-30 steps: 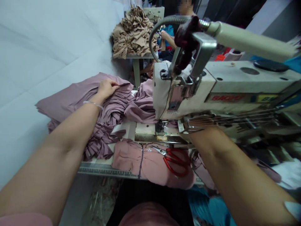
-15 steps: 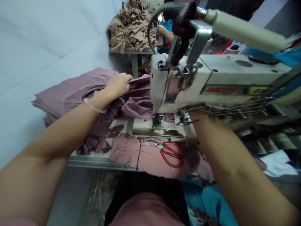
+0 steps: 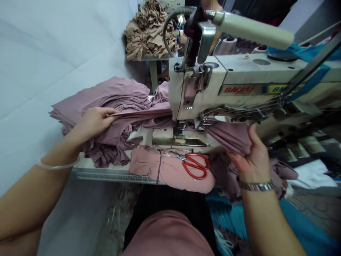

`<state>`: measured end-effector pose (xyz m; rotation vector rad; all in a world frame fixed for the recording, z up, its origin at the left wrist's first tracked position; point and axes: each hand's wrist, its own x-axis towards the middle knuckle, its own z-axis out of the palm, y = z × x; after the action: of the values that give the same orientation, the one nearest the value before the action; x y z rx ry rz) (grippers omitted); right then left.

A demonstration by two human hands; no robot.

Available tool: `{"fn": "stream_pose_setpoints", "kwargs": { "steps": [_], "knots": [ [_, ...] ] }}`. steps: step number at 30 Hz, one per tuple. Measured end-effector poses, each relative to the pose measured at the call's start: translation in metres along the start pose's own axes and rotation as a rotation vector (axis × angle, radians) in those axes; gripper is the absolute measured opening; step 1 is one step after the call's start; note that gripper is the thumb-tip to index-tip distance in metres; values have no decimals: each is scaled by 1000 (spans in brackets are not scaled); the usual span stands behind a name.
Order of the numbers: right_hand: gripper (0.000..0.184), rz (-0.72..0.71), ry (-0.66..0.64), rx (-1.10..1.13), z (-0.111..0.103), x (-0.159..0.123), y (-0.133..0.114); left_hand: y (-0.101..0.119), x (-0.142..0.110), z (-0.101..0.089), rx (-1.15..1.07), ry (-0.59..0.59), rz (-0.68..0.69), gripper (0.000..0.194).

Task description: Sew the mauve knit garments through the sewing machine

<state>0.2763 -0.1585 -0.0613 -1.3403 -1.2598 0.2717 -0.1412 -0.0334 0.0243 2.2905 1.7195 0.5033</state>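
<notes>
My left hand (image 3: 93, 122) has dropped from the top of the pile (image 3: 106, 94) — it now pinches a taut strip of mauve cloth (image 3: 138, 114). My right hand (image 3: 252, 160) has come out from under the sewing machine (image 3: 239, 89), gripping a fold of cloth (image 3: 229, 137) — a wristwatch (image 3: 257, 186) now shows just below that hand.

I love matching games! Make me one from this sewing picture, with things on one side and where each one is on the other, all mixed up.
Things:
1. scissors with red handles
2. pile of tan fabric
3. clear bangle
4. mauve cloth

Places:
A. on the left arm
B. in the right hand
C. on a small table beyond the sewing machine
D. on the pink cloth

Right pairs: 1-D, 2-C, 3-A, 4-B
</notes>
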Motion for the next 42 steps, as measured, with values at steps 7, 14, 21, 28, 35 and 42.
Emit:
{"fn": "stream_pose_setpoints", "kwargs": {
  "steps": [7,14,21,28,35,42],
  "knots": [
    [29,302,358,495,6,-41,-31,37,-16,3,-214,150,-80,40],
    [51,-765,-648,-703,49,-36,-24,90,-21,105,-31,-65,918,36],
    [35,-1027,-566,-891,38,-27,-18,84,-41,129,287,261,1018,24],
    [44,-912,-531,-896,42,-39,-25,99,-53,125,322,155,938,27],
    [37,-777,-449,-813,54,-53,-30,110,-61,130,337,193,834,33],
    [37,-607,-462,-629,63,-59,-29,115,-63,136,321,178,750,33]
  ]
}}
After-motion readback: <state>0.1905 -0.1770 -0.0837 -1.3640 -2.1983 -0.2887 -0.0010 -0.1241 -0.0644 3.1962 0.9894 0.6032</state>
